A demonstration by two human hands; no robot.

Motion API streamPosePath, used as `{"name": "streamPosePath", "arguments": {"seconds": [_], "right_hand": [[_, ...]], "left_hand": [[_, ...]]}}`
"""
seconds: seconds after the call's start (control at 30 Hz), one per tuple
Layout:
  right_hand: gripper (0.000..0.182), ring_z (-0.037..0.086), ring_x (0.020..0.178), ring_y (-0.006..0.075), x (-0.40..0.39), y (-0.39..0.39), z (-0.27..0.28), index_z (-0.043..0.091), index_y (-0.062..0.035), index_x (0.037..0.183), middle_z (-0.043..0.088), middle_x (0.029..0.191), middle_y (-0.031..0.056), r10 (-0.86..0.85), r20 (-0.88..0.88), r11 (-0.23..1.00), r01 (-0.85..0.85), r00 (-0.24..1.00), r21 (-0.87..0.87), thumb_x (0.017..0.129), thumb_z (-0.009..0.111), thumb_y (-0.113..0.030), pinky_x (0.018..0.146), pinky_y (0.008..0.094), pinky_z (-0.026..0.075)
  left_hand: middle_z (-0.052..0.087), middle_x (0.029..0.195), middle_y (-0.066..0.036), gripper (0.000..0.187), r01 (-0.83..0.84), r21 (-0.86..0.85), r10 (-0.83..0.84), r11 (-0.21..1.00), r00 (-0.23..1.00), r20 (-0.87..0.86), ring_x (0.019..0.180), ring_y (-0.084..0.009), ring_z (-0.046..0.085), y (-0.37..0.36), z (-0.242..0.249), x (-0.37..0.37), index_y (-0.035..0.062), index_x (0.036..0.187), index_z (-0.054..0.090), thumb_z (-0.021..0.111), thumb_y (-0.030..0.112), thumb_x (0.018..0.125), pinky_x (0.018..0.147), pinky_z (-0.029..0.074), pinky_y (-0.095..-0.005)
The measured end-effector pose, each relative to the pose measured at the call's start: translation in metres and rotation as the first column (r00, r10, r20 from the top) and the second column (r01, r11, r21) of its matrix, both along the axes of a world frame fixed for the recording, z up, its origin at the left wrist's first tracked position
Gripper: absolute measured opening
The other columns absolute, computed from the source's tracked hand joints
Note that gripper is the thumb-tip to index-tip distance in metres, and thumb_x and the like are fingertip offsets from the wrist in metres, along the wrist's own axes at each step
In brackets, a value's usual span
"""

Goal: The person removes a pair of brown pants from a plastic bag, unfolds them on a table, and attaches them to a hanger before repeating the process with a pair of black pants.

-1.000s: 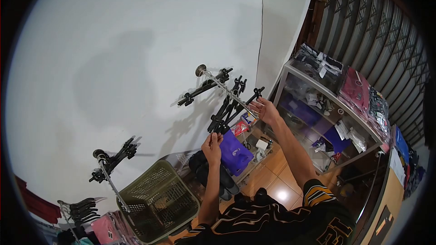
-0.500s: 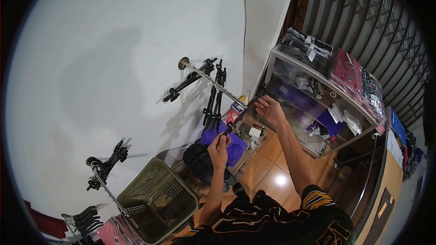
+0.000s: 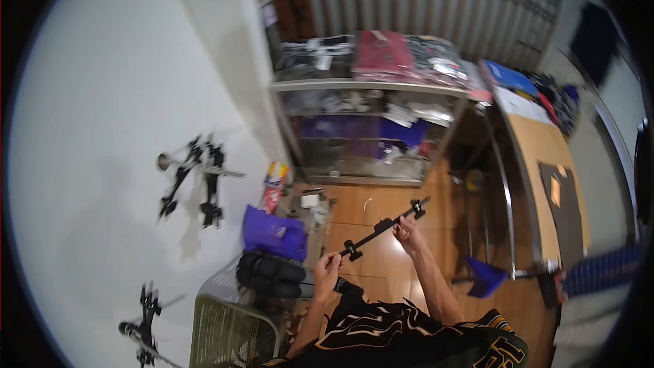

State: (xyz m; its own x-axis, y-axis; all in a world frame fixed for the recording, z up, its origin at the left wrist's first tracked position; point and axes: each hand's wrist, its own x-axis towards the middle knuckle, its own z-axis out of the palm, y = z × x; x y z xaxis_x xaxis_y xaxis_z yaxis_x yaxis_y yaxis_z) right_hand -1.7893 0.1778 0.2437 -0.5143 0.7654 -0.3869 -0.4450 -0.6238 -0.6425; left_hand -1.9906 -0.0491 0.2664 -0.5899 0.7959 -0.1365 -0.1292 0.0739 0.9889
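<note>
I hold a black clip hanger (image 3: 380, 229) in front of me, its bar slanting up to the right. My right hand (image 3: 409, 230) grips the bar near the upper clip. My left hand (image 3: 326, 274) closes on the lower end, just below the other clip. More black clip hangers (image 3: 204, 187) hang on a chrome wall rail (image 3: 178, 160) at the left. Both arms reach out from a black and gold jersey at the bottom of the view.
A green laundry basket (image 3: 225, 335) stands at lower left beside black bags (image 3: 269, 275) and a purple bag (image 3: 274, 233). A glass display case (image 3: 368, 126) topped with packaged clothes stands ahead. A wooden counter (image 3: 545, 177) lies at right. Another rail with hangers (image 3: 144, 330) is lower left.
The hanger has come off the wall rail and is now held between both hands over the floor. My view has swung right, away from the wall toward the display case.
</note>
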Motion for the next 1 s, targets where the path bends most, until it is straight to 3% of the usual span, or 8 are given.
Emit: {"name": "streamPosePath", "arguments": {"seconds": [0.03, 0.17, 0.43, 0.47, 0.6, 0.77, 0.9, 1.0], "right_hand": [[0.011, 0.065, 0.079, 0.0141, 0.048, -0.006, -0.034, 0.058, -0.01, 0.096, 0.062, 0.081, 0.0008, -0.007, -0.053, 0.999, 0.008, 0.999, 0.036, 0.101, 0.065, -0.018, 0.072, 0.0297, 0.057], [0.011, 0.066, 0.077, 0.0136, 0.195, -0.091, 0.004, 0.058, -0.0105, 0.096, 0.065, 0.082, 0.002, -0.341, 0.11, 0.928, 0.353, 0.934, -0.122, 0.101, 0.065, -0.017, 0.07, 0.0288, 0.059], [0.014, 0.066, 0.076, 0.0103, 0.429, -0.229, 0.042, 0.062, -0.0158, 0.089, 0.067, 0.08, -0.0023, -0.826, 0.133, 0.535, 0.837, 0.547, -0.12, 0.095, 0.074, -0.02, 0.064, 0.0248, 0.055], [0.014, 0.066, 0.077, 0.0104, 0.451, -0.242, 0.049, 0.062, -0.0155, 0.09, 0.067, 0.083, -0.0021, -0.854, 0.127, 0.492, 0.863, 0.504, -0.114, 0.095, 0.074, -0.021, 0.063, 0.0256, 0.055], [0.014, 0.068, 0.083, 0.0121, 0.522, -0.282, 0.055, 0.066, -0.013, 0.097, 0.069, 0.087, -0.0007, -0.924, 0.077, 0.366, 0.925, 0.374, -0.099, 0.095, 0.074, -0.024, 0.066, 0.0263, 0.057], [0.019, 0.069, 0.087, 0.013, 0.595, -0.311, 0.048, 0.067, -0.0126, 0.098, 0.071, 0.091, 0.001, -0.989, 0.007, 0.147, 0.981, 0.149, -0.13, 0.095, 0.074, -0.03, 0.069, 0.0261, 0.058], [0.027, 0.069, 0.085, 0.0129, 0.666, -0.319, 0.043, 0.068, -0.0139, 0.113, 0.07, 0.092, 0.0018, -0.994, 0.1, -0.026, 0.997, -0.034, 0.076, 0.096, 0.072, -0.034, 0.068, 0.028, 0.058], [0.026, 0.069, 0.087, 0.0149, 0.722, -0.313, 0.045, 0.066, -0.0118, 0.12, 0.072, 0.101, 0.0062, -0.978, 0.183, -0.069, 0.98, -0.104, 0.186, 0.098, 0.071, -0.024, 0.068, 0.03, 0.058]], "left_hand": [[0.072, 0.095, -0.008, 0.026, 0.07, -0.023, -0.069, 0.997, 0.997, 0.02, 0.085, -0.0101, 0.067, 0.003, -0.007, 0.02, -0.0062, 0.109, 0.067, 0.064, 0.019, 0.103, 0.077, 0.054, -0.0242], [0.072, 0.097, -0.007, 0.024, 0.274, -0.038, -0.275, 0.961, 0.961, -0.012, 0.087, -0.0121, 0.067, 0.02, -0.018, 0.116, -0.0039, 0.112, 0.068, 0.071, 0.016, 0.098, 0.08, 0.054, -0.0253], [0.073, 0.102, -0.008, 0.027, 0.692, 0.013, -0.688, 0.722, 0.716, 0.122, 0.092, -0.0125, 0.068, 0.05, 0.005, 0.364, -0.0031, 0.116, 0.069, 0.074, 0.013, 0.095, 0.083, 0.054, -0.0254], [0.073, 0.102, -0.008, 0.026, 0.733, 0.059, -0.735, 0.678, 0.675, 0.07, 0.09, -0.012, 0.068, 0.052, 0.005, 0.388, -0.0032, 0.115, 0.068, 0.074, 0.012, 0.095, 0.081, 0.054, -0.0251], [0.073, 0.096, -0.007, 0.024, 0.819, 0.105, -0.818, 0.564, 0.537, 0.207, 0.087, -0.01, 0.068, 0.061, 0.009, 0.468, -0.0018, 0.114, 0.07, 0.074, 0.014, 0.096, 0.077, 0.055, -0.0239], [0.072, 0.094, -0.004, 0.019, 0.888, 0.036, -0.876, 0.458, 0.444, 0.186, 0.083, -0.009, 0.067, 0.089, 0.027, 0.54, 0.0004, 0.111, 0.07, 0.072, 0.014, 0.097, 0.074, 0.055, -0.0226], [0.072, 0.096, -0.004, 0.021, 0.931, -0.004, -0.905, 0.364, 0.355, 0.235, 0.084, -0.0099, 0.068, 0.122, 0.026, 0.601, 0.0008, 0.112, 0.07, 0.071, 0.016, 0.098, 0.074, 0.055, -0.0229], [0.072, 0.097, -0.006, 0.023, 0.971, -0.028, -0.951, 0.237, 0.238, 0.197, 0.086, -0.011, 0.069, 0.151, 0.026, 0.662, 0.0011, 0.115, 0.069, 0.071, 0.017, 0.098, 0.074, 0.055, -0.0231]]}}
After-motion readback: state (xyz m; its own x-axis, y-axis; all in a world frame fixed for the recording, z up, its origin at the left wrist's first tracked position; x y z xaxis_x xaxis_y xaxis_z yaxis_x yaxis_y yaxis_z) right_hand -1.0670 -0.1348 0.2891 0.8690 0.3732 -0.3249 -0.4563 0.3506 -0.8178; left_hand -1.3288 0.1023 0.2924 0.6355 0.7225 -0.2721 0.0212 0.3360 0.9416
